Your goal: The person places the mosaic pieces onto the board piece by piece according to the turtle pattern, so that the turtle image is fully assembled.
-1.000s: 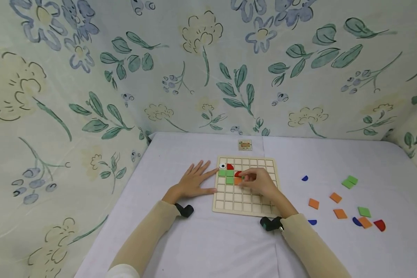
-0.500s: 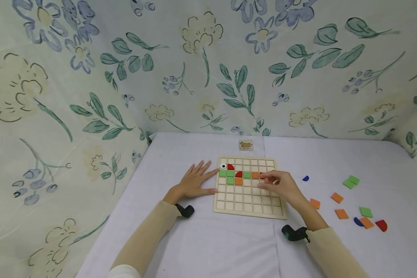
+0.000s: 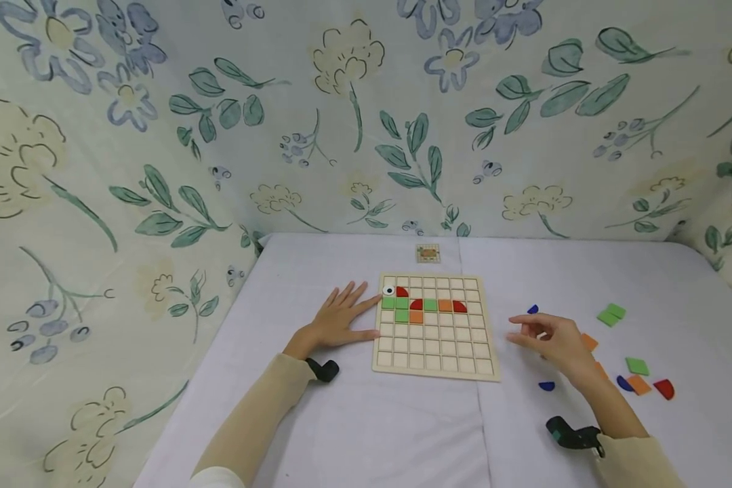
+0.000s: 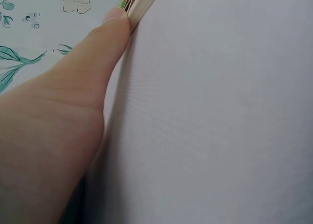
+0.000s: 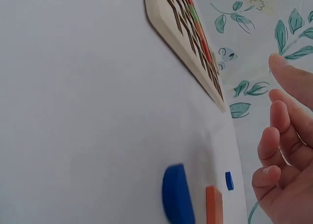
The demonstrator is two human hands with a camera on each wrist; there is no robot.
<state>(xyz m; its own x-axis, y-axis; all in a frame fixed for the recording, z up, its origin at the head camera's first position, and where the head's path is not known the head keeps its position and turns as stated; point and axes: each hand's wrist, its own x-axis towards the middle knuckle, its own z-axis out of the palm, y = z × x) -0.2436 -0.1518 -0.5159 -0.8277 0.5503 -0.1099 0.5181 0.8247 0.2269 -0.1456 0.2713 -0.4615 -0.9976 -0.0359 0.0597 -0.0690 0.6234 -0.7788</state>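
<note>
Board (image 3: pixel 436 360) of pale wood, squarish and grooved into shallow cells, lies flat on the white cloth-covered surface (image 3: pixel 354 427); its far rows hold flat green squares (image 3: pixel 430 305), orange squares (image 3: pixel 444 306), red round-edged pieces (image 3: pixel 459 307) and a white disc (image 3: pixel 389 291) with a black dot. At the board's left edge, the left hand's (image 3: pixel 334 318) grip is spread, thumb touching wood. Right of the board, the right hand's (image 3: pixel 555 342) grip is parted, thumb away from loosely bent fingers, near blue half-discs (image 3: pixel 546 386). Beyond the board sits a small printed card (image 3: pixel 428 253).
</note>
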